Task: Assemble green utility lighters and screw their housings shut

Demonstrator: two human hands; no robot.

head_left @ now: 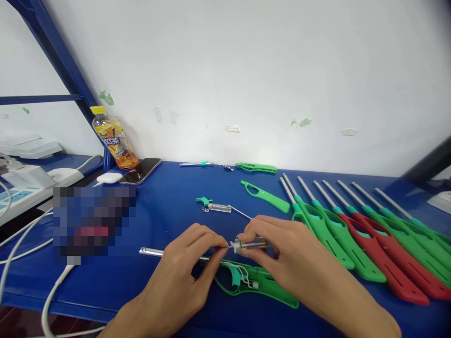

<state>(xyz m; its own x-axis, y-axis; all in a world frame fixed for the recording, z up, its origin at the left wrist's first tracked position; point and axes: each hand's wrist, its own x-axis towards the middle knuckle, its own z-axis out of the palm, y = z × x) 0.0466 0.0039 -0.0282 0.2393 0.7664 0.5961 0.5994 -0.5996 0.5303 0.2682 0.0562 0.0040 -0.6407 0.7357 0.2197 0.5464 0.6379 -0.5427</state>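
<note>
My right hand (278, 244) is closed round a clear lighter fuel tank (251, 244) with a pale valve end. My left hand (190, 263) pinches a tiny pinkish piece (230, 245) at that valve end; its exact kind is too small to tell. Below both hands lies an open green lighter shell half (275, 284), with a teal trigger (233, 274) and white wires (244, 274) in it. A metal lighter tube (151, 252) sticks out to the left of it, partly hidden by my left hand.
Another fuel tank (220, 208) lies beyond my hands beside a teal trigger (202, 201). Green shell halves (268, 197) and a metal rod (197, 164) are farther back. Several finished-looking lighters (373, 253) line the right. A phone (141, 171), bottle (114, 141) and cables (49, 300) occupy the left.
</note>
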